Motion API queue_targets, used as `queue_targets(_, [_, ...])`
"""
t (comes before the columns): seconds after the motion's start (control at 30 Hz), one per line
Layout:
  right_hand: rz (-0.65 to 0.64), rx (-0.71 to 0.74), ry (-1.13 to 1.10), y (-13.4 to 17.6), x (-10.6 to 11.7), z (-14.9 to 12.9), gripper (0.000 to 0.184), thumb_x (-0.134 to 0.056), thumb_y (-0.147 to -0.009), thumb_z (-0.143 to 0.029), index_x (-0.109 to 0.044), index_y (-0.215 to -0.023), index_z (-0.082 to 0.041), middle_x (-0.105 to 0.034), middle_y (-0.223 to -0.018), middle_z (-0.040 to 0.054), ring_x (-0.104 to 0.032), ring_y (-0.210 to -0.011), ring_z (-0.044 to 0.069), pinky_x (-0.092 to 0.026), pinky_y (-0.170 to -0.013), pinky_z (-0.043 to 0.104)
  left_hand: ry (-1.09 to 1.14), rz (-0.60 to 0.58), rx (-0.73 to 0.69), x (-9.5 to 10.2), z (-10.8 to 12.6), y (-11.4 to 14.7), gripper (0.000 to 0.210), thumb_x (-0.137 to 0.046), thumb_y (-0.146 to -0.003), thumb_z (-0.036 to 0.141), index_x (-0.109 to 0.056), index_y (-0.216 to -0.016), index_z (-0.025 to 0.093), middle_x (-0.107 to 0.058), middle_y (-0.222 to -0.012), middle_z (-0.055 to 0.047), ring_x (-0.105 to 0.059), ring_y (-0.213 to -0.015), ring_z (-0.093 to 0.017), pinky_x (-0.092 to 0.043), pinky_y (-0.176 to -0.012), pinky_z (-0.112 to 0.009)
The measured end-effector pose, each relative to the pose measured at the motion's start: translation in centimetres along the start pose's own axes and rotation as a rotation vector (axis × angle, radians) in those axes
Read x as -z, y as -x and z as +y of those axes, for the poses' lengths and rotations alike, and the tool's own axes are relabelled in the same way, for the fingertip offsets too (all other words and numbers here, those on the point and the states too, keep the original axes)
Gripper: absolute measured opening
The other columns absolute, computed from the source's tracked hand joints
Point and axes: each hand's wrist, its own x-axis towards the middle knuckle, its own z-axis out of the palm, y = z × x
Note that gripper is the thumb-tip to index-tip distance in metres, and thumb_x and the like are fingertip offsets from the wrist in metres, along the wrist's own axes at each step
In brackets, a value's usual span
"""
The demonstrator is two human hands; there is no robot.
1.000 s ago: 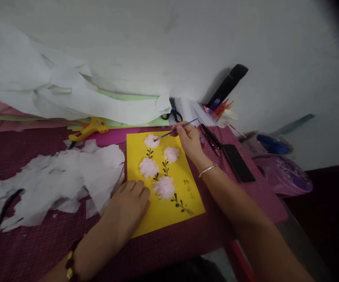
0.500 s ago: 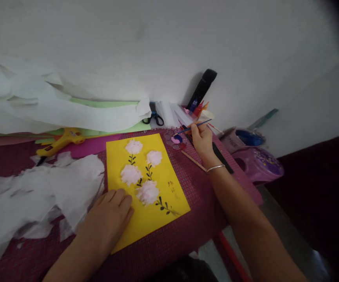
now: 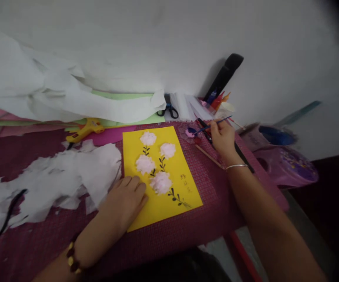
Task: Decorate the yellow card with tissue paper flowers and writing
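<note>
Here, our left hand point(image 3: 128, 199) lies flat on the lower left part of the yellow sheet point(image 3: 175, 168), pinching nothing, maybe so the sheet can't slide. Our right hand point(image 3: 223, 137) is off to the right of the sheet, its grip clamped on the thin blue brush point(image 3: 206, 127). We seem to hold it like a pencil so we can steer it. The paint dish point(image 3: 183, 129) sits just beside the sheet's top right corner, likely for easy reach. The brush slants: its tip points back toward the sheet, down at the pink paint point(image 3: 189, 134), and its tail points up and away. The sheet's long side runs away from us, its top leaning left.
</note>
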Motion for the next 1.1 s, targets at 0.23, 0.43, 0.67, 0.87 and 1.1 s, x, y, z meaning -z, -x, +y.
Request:
queue_targets(0.23, [0.001, -0.053, -0.371, 3.4, -0.6, -6.9, 0.023, -0.049, -0.093, -0.035, -0.065, -0.079, -0.025, -0.065, -0.069, 0.0001, -0.065, -0.060, 0.015, -0.052, -0.065, 0.033, -0.028, 0.081, -0.054, -0.1, 0.2, 0.2, 0.015, -0.052, -0.091, 0.027, -0.061, -0.084, 0.017, -0.062, -0.086, -0.006, -0.055, -0.082, -0.022, -0.046, -0.078, -0.038])
queue_targets(0.43, [-0.225, -0.048, -0.466, 8.4, -1.9, -11.0, 0.022, -0.051, -0.091, -0.035, -0.066, -0.078, -0.025, -0.065, -0.075, 0.0000, -0.063, -0.067, 0.014, -0.054, -0.069, 0.033, 0.163, 0.149, -0.313, -0.4, 1.6, 0.7, 0.028, -0.044, -0.097, 0.026, -0.062, -0.078, 0.018, -0.062, -0.077, -0.002, -0.054, -0.072, -0.019, -0.044, -0.068, -0.033])
queue_targets(0.67, [-0.267, -0.048, -0.467, 9.4, -2.3, -10.0, 0.026, -0.049, -0.093, -0.040, -0.063, -0.076, -0.026, -0.063, -0.074, -0.0002, -0.061, -0.064, 0.015, -0.053, -0.067, 0.034, 0.171, 0.082, -0.341, -0.8, 1.9, 0.7, 0.031, -0.047, -0.096, 0.028, -0.063, -0.071, 0.019, -0.064, -0.068, -0.001, -0.053, -0.063, -0.016, -0.039, -0.060, -0.032])
queue_targets(0.87, [-0.298, 0.049, -0.465, 10.1, -1.7, -10.1, 0.023, -0.049, -0.095, -0.035, -0.066, -0.082, -0.026, -0.061, -0.067, -0.0016, -0.062, -0.067, 0.015, -0.052, -0.073, 0.034, 0.131, 0.126, -0.319, -0.9, 1.4, 0.3, 0.034, -0.046, -0.097, 0.027, -0.063, -0.068, 0.019, -0.062, -0.065, -0.001, -0.054, -0.060, -0.016, -0.037, -0.057, -0.031])
queue_targets(1.1, [-0.366, 0.278, -0.388, 10.6, -1.3, -10.8, 0.025, -0.047, -0.096, -0.031, -0.066, -0.081, -0.026, -0.064, -0.067, -0.0012, -0.065, -0.077, 0.018, -0.049, -0.091, 0.042, 0.151, 0.129, -0.311, -0.9, 1.3, 0.2, 0.027, -0.052, -0.093, 0.025, -0.062, -0.068, 0.019, -0.063, -0.066, -0.001, -0.054, -0.060, -0.017, -0.037, -0.056, -0.032])
